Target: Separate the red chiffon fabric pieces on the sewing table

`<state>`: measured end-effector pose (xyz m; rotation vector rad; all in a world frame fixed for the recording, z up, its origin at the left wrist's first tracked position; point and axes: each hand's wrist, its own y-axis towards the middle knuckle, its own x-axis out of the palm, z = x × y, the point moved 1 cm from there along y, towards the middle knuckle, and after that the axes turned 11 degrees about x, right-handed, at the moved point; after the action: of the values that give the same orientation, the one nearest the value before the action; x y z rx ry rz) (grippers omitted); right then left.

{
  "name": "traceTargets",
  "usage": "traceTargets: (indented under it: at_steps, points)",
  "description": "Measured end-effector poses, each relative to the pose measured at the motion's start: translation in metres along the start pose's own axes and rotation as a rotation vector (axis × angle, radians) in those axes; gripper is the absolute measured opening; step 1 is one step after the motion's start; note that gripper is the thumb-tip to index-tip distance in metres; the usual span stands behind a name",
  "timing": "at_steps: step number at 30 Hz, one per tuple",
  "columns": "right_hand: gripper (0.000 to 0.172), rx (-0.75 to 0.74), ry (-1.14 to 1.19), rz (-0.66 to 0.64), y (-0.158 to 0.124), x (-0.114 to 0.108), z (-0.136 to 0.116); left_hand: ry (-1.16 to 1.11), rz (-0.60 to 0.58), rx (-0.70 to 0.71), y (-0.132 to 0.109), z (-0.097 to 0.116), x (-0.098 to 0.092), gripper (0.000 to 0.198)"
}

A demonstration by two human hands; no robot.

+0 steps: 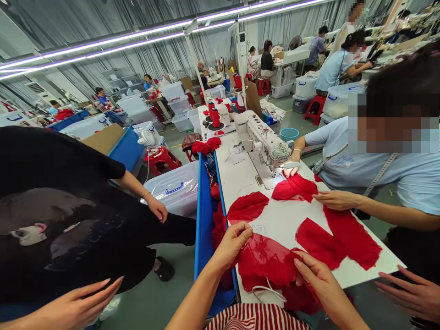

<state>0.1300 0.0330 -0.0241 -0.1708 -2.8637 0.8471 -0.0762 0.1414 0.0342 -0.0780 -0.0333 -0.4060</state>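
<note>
A sheer piece of red fabric (268,256) is stretched between my two hands over the near end of a white sewing table. My left hand (235,243) pinches its upper left edge. My right hand (312,270) is closed on its right edge, fingers partly behind the cloth. More red fabric hangs below, beside a loose white cord (270,291). Just beyond lie another red piece (248,206) and a small printed paper (258,229), partly covered. To the right are overlapping red pieces (321,243).
Opposite, a person in light blue guides red fabric at a sewing machine (263,142). Someone in black stands left of a blue-sided trough (202,229). Other people's open hands show at the lower left (79,302) and lower right (412,291). Red thread cones (215,118) stand behind.
</note>
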Motion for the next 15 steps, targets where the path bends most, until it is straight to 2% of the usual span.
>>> traceTargets:
  at_steps: [4, 7, 12, 13, 15]
  points:
    - [0.047, -0.051, 0.031, -0.021, 0.001, 0.002, -0.004, -0.069, -0.058, -0.124, -0.001, 0.002, 0.000, 0.050]
    - [0.042, -0.056, 0.059, -0.023, -0.001, 0.006, -0.003, -0.070, -0.061, -0.159, -0.006, 0.007, -0.002, 0.042]
    - [0.040, -0.019, 0.129, 0.025, -0.004, 0.014, -0.009, 0.112, 0.005, -0.060, -0.015, 0.026, -0.002, 0.015]
    - [0.040, -0.022, 0.136, 0.033, -0.004, 0.016, -0.012, 0.187, -0.010, -0.010, -0.015, 0.031, 0.003, 0.012]
    - [0.041, -0.060, 0.138, 0.050, -0.006, 0.016, -0.016, 0.506, -0.172, 0.185, -0.012, 0.042, 0.019, 0.014]
